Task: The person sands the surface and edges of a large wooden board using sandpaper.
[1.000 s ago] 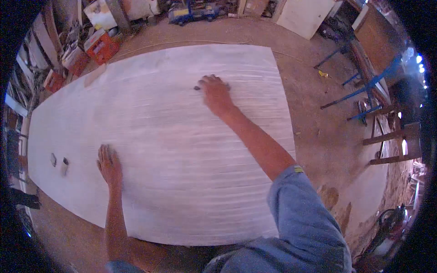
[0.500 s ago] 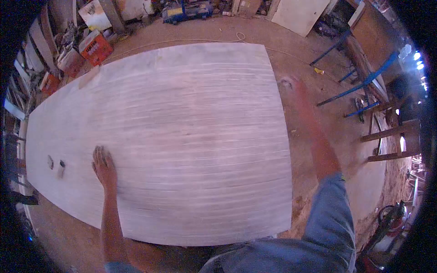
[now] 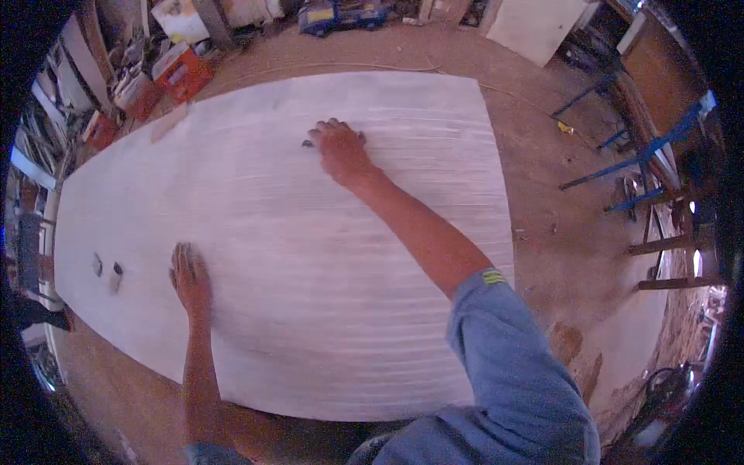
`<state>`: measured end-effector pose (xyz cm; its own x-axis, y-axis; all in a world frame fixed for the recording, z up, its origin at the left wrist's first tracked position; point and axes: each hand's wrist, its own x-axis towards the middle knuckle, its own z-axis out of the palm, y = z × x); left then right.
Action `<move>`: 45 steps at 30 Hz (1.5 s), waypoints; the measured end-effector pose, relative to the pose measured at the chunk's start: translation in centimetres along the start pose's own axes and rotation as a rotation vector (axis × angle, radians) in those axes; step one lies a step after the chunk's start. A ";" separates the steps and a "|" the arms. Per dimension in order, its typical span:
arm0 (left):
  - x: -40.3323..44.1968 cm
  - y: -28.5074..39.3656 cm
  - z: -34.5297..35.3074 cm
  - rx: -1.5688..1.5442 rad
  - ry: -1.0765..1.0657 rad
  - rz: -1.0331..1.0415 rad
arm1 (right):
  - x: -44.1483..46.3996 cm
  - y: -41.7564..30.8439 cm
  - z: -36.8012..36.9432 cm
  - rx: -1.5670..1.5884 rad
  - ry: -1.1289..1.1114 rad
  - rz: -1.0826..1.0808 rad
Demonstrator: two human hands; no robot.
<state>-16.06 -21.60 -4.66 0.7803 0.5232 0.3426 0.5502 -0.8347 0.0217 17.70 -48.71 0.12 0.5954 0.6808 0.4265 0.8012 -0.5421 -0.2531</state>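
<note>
A large pale panel (image 3: 403, 310) with streaks across it and a whitish, dusty look lies below me. My left hand (image 3: 191, 280) rests flat on its left part, fingers stretched out and nothing in it. Further away, my right hand (image 3: 341, 151) presses down on the panel's far half with its fingers curled over a small dark pad (image 3: 308, 144). Only edges of that pad show beside the fingers; its kind is hidden. Two small items, a flat grey piece (image 3: 98, 265) and a dark-ended piece (image 3: 117, 271), lie on the panel left of my left hand.
A red crate (image 3: 182, 74) and stacked boards stand at the far left. A blue machine (image 3: 341, 17) sits on the floor beyond the panel. At the right are blue metal legs (image 3: 612, 167) and wooden legs (image 3: 666, 246). A cord (image 3: 387, 66) runs along the floor behind the panel.
My right hand has swung from beyond the panel's right edge leftward onto its far half. My left hand stays on the panel. The whole view has shifted slightly.
</note>
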 end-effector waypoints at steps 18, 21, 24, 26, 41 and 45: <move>0.1 0.9 -1.0 0.007 -0.053 -0.069 | 3.6 -4.8 4.6 0.052 0.002 0.116; 0.6 1.7 -2.0 -0.040 -0.027 -0.057 | 7.9 -9.0 5.6 0.021 0.049 -0.064; 0.3 2.1 -2.8 -0.085 -0.042 -0.067 | 5.9 -5.9 3.4 0.089 -0.051 -0.086; 0.1 1.4 -2.1 -0.088 -0.078 -0.064 | 0.6 3.8 4.4 0.044 0.197 -0.139; 1.4 1.1 -0.8 -0.070 -0.018 -0.068 | 6.8 -7.1 7.7 0.029 -0.030 -0.056; 0.6 2.6 -3.7 -0.137 -0.018 -0.096 | 7.5 -8.0 4.4 0.047 -0.164 -0.133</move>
<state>-15.26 -24.05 -0.89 0.7321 0.6034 0.3161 0.5777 -0.7959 0.1812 16.02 -37.07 1.50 0.4829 0.8178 0.3131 0.8729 -0.4211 -0.2463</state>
